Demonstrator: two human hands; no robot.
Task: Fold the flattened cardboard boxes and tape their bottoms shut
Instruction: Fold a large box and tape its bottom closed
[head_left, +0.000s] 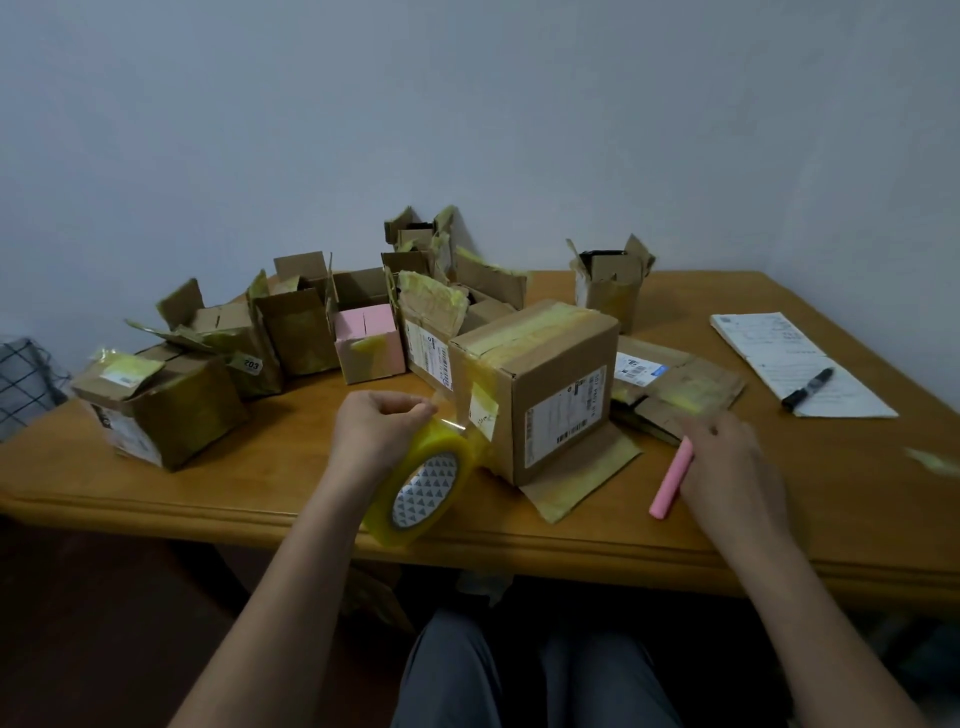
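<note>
A folded brown cardboard box (540, 384) stands upside down in the middle of the wooden table (270, 467), its taped bottom facing up and its flaps spread on the table. My left hand (382, 431) grips a roll of yellowish clear tape (426, 486) just left of the box. A strip of tape runs from the roll to the box's left side. My right hand (727, 467) holds a pink utility knife (672, 480) right of the box. Flattened cardboard boxes (675, 387) lie behind my right hand.
Several folded boxes (291, 332) with open flaps crowd the table's back and left, one of them pink (369, 340). Another box (610, 283) stands at the back right. A paper sheet (795, 364) with a black marker (808, 389) lies far right.
</note>
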